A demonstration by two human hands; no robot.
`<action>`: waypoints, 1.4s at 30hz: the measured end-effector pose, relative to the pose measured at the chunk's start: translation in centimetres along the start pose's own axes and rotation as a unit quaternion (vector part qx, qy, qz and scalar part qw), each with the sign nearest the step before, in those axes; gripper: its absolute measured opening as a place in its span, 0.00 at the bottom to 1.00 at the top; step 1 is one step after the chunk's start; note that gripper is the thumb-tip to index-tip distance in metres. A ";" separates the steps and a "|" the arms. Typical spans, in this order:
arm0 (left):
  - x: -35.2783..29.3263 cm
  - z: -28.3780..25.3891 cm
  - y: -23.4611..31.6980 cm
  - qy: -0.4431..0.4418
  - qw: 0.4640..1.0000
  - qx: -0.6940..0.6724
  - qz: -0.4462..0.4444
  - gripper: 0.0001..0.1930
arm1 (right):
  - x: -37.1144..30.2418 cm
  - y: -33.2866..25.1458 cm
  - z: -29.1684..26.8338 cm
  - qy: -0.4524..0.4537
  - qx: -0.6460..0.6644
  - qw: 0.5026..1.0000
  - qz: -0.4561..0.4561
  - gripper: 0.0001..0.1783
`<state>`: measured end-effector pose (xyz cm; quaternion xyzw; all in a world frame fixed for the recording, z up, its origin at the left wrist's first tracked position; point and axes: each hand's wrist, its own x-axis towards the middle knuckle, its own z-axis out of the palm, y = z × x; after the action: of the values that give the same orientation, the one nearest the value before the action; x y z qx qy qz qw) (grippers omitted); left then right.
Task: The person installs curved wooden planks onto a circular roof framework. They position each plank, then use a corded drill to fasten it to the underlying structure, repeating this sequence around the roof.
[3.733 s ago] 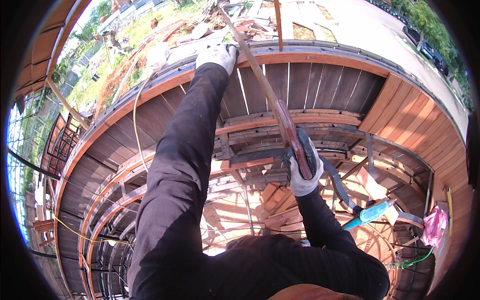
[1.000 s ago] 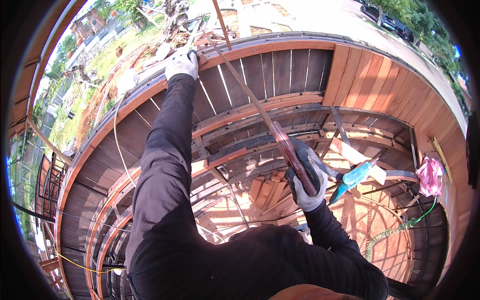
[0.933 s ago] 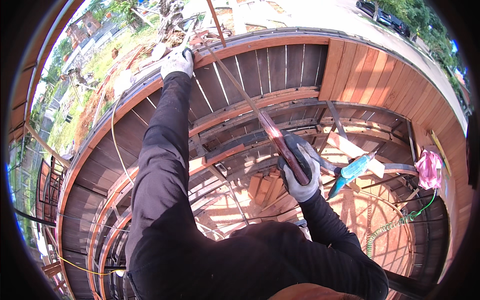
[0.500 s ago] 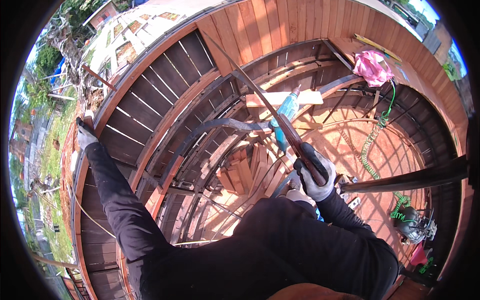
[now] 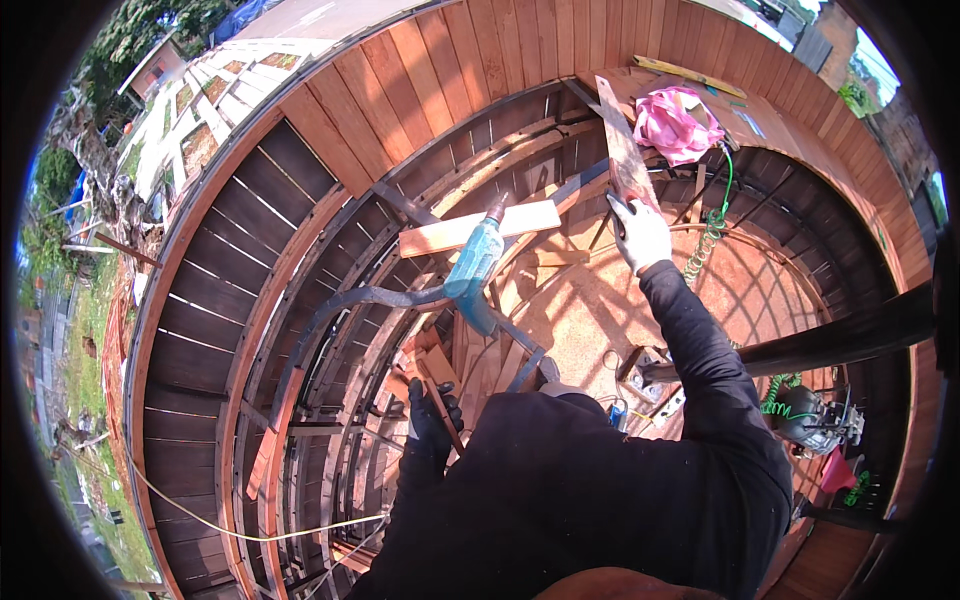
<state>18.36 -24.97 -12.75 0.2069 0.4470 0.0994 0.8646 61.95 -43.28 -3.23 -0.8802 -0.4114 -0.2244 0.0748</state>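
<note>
My right hand (image 5: 640,235), in a pale glove with dark fingertips, reaches forward with its fingers closed at the near end of a handsaw (image 5: 622,140). The saw's broad blade points away, beside a pink cloth bundle (image 5: 678,125). Close to my body on the left, my left hand (image 5: 432,425) is closed around a narrow reddish wood strip (image 5: 443,412). Between the hands, farther off, a teal power drill (image 5: 474,268) rests by a pale board (image 5: 480,228), its chuck pointing away. My palm hides part of the saw's handle.
Curved plank walls (image 5: 420,85) with inner ribs surround me. A dark pole (image 5: 840,325) juts in from the right. A green coiled hose (image 5: 708,240) runs near a grey machine (image 5: 805,420). Wood offcuts (image 5: 480,360) lie below, and a thin cable (image 5: 260,538) crosses at left.
My left hand has come from the left rim back toward my body with a wood strip. My right hand has moved the saw forward and turned its blade toward the pink bundle. The view has shifted.
</note>
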 end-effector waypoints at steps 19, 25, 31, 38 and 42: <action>4.5 1.2 5.7 0.123 0.947 -0.049 0.292 0.15 | 11.5 7.2 13.0 -0.278 -0.119 0.953 0.011 0.51; 9.2 -0.2 9.6 0.063 0.957 -0.132 0.251 0.14 | 1.7 2.9 9.7 0.064 0.068 0.996 -0.003 0.36; 15.0 -2.4 11.1 0.018 0.960 -0.174 0.220 0.15 | -19.9 -4.4 11.2 -0.322 0.268 0.890 0.180 0.33; 16.9 -2.8 11.6 0.025 0.953 -0.157 0.258 0.16 | -37.3 -4.6 10.7 -0.608 0.168 0.706 0.320 0.32; 17.9 -3.2 12.1 0.030 0.947 -0.213 0.238 0.15 | -39.2 -4.4 11.0 -0.598 0.180 0.694 0.359 0.32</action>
<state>26.34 -6.91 -22.10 0.1153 0.3787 0.4013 0.8260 40.32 -64.07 -31.10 -0.8792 -0.0550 0.4711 0.0449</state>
